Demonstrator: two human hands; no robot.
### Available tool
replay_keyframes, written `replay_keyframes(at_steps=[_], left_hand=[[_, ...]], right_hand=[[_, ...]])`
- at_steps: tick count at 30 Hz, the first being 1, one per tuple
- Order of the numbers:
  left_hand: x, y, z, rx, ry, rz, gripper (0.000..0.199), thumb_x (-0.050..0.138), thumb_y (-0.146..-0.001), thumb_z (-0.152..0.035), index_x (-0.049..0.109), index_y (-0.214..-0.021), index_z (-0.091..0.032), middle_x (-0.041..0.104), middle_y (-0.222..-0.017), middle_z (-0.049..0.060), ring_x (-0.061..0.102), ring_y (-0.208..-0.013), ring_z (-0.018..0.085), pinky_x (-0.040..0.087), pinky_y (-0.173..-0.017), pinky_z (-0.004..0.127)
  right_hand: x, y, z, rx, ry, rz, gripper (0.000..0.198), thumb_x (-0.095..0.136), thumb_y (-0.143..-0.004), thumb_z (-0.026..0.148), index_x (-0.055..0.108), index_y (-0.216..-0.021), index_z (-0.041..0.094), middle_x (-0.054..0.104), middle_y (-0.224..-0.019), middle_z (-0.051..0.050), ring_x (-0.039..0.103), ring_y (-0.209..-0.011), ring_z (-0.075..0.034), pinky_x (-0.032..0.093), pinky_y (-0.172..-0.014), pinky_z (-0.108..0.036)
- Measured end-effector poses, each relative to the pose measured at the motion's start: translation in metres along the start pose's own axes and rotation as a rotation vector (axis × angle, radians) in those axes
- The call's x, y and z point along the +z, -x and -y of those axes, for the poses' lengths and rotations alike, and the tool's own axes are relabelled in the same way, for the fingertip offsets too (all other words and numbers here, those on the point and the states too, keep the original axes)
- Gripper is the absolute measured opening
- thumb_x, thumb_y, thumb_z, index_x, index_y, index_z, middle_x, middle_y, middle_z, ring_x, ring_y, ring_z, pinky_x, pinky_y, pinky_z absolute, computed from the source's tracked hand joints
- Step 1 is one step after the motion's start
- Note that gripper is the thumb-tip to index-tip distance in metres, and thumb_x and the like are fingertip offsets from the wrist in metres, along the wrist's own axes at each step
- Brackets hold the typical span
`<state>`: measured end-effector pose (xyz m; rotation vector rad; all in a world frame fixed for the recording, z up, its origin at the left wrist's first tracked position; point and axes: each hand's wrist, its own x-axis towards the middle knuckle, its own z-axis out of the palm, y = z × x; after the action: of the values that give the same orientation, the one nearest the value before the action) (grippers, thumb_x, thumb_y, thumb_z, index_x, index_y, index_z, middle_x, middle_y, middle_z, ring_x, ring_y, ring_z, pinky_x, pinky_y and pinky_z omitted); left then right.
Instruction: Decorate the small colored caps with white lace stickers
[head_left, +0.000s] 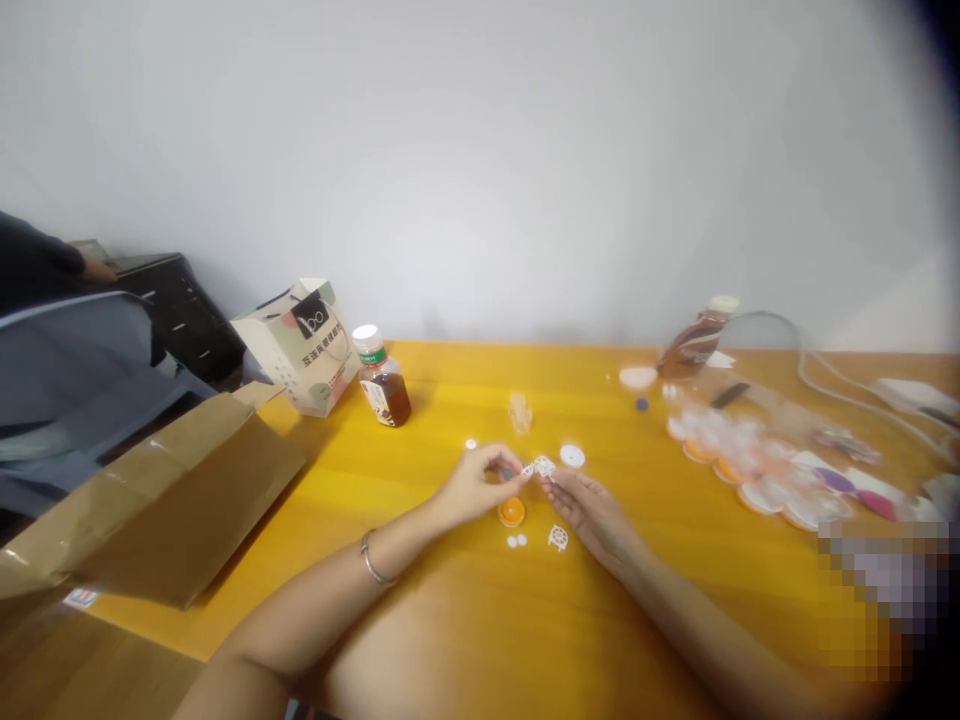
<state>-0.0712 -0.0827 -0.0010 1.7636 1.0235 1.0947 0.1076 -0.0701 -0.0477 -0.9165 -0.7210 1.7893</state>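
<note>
My left hand [486,482] pinches a small white piece [528,470] between thumb and forefinger. My right hand [589,505] grips a white openwork wheel-shaped piece [544,467], and the two pieces meet or nearly touch. Below the fingers lies an orange round disc [512,512]. Nearer to me are two little white discs [517,541] and a second white wheel-shaped piece [558,538]. Just beyond the hands sit a white round disc [572,456], a small white disc [471,444] and a pale clear part [520,413], which is blurred.
At the left are an open brown paper bag [187,500], a printed gift bag [300,350] and a drink bottle [384,380]. Another bottle [694,340], a cable [801,360] and many round pieces [757,470] occupy the right. A co-worker's arm [45,255] shows far left.
</note>
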Motion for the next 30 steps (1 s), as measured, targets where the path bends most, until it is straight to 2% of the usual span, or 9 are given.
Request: replay_keyframes(at_steps=[5, 9, 11, 14, 17, 25, 30], left_hand=[[0.001, -0.003, 0.012, -0.167, 0.370, 0.015, 0.029, 0.066, -0.067, -0.030, 0.052, -0.082, -0.011, 0.059, -0.071, 0.003, 0.056, -0.063, 0.009, 0.043, -0.063, 0.021], [0.001, -0.004, 0.013, -0.194, 0.454, -0.008, 0.046, 0.068, -0.065, -0.027, 0.051, -0.105, -0.014, 0.059, -0.073, 0.001, 0.057, -0.065, 0.008, 0.044, -0.069, 0.022], [0.001, -0.004, 0.012, -0.214, 0.446, 0.003, 0.042, 0.066, -0.067, -0.028, 0.054, -0.105, -0.014, 0.061, -0.078, 0.003, 0.057, -0.068, 0.008, 0.044, -0.073, 0.022], [0.002, -0.004, 0.011, -0.252, 0.444, 0.043, 0.033, 0.065, -0.068, -0.030, 0.061, -0.094, -0.011, 0.063, -0.085, 0.006, 0.058, -0.072, 0.011, 0.045, -0.075, 0.025], [0.003, -0.004, 0.014, -0.264, 0.449, 0.061, 0.033, 0.066, -0.067, -0.030, 0.060, -0.094, -0.011, 0.064, -0.085, 0.007, 0.060, -0.071, 0.012, 0.046, -0.074, 0.026], [0.003, -0.003, 0.017, -0.149, 0.201, 0.066, 0.030, 0.060, -0.073, -0.027, 0.061, -0.099, -0.012, 0.063, -0.090, 0.008, 0.059, -0.078, 0.014, 0.046, -0.076, 0.026], [0.004, -0.001, 0.018, -0.059, 0.042, -0.001, 0.026, 0.059, -0.073, -0.025, 0.062, -0.096, -0.013, 0.061, -0.085, 0.006, 0.058, -0.073, 0.012, 0.047, -0.071, 0.023]], right_hand=[[0.005, 0.004, 0.000, 0.006, -0.015, 0.017, 0.015, 0.074, -0.060, 0.019, 0.066, -0.073, 0.020, 0.069, -0.071, 0.000, 0.062, -0.067, -0.008, 0.048, -0.067, -0.015], [0.007, 0.007, -0.001, 0.013, 0.055, 0.059, 0.015, 0.073, -0.062, 0.022, 0.068, -0.075, 0.018, 0.069, -0.075, -0.002, 0.062, -0.071, -0.010, 0.048, -0.072, -0.018], [0.007, 0.007, -0.002, 0.011, 0.096, 0.080, 0.014, 0.072, -0.062, 0.025, 0.068, -0.073, 0.017, 0.069, -0.076, -0.003, 0.062, -0.072, -0.012, 0.048, -0.073, -0.020], [0.006, 0.007, -0.003, 0.002, 0.139, 0.106, 0.017, 0.071, -0.063, 0.029, 0.069, -0.074, 0.017, 0.069, -0.078, -0.004, 0.062, -0.072, -0.013, 0.047, -0.075, -0.023], [0.005, 0.007, -0.005, -0.010, 0.176, 0.138, 0.018, 0.070, -0.065, 0.031, 0.069, -0.076, 0.016, 0.069, -0.077, -0.005, 0.062, -0.073, -0.013, 0.047, -0.076, -0.024], [0.006, 0.007, -0.007, -0.012, 0.222, 0.136, 0.020, 0.070, -0.064, 0.032, 0.070, -0.078, 0.017, 0.069, -0.080, -0.006, 0.061, -0.073, -0.013, 0.047, -0.077, -0.026], [0.007, 0.008, -0.007, -0.032, 0.241, 0.131, 0.021, 0.070, -0.064, 0.034, 0.070, -0.078, 0.018, 0.069, -0.077, -0.005, 0.062, -0.073, -0.014, 0.047, -0.079, -0.027]])
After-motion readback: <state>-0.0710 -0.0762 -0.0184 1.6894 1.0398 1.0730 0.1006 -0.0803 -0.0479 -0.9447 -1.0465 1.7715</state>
